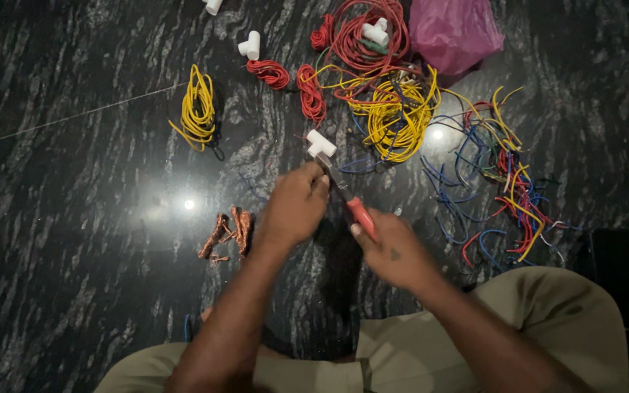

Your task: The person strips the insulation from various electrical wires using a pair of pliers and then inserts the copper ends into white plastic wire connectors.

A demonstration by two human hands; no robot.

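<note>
Near the centre of the frame, the right hand [394, 247] is closed around the red handles of a pair of pliers [347, 198], whose metal nose points up and left toward the left hand [296, 204]. The left hand is curled into a loose fist right at the tip of the pliers; what it pinches there is too small to tell. Just above the two hands lies a white plastic tee fitting [320, 143] on the dark polished floor [74, 240]. To the lower left of the left hand sits a small heap of bare copper strands [228, 231]. A yellow wire coil [198, 108] lies in the upper left, a tangle of red and yellow wire [380, 80] at top centre, a pink plastic bag [451, 30] at top right, and loose blue, red and yellow wire offcuts [500, 175] on the right.
</note>
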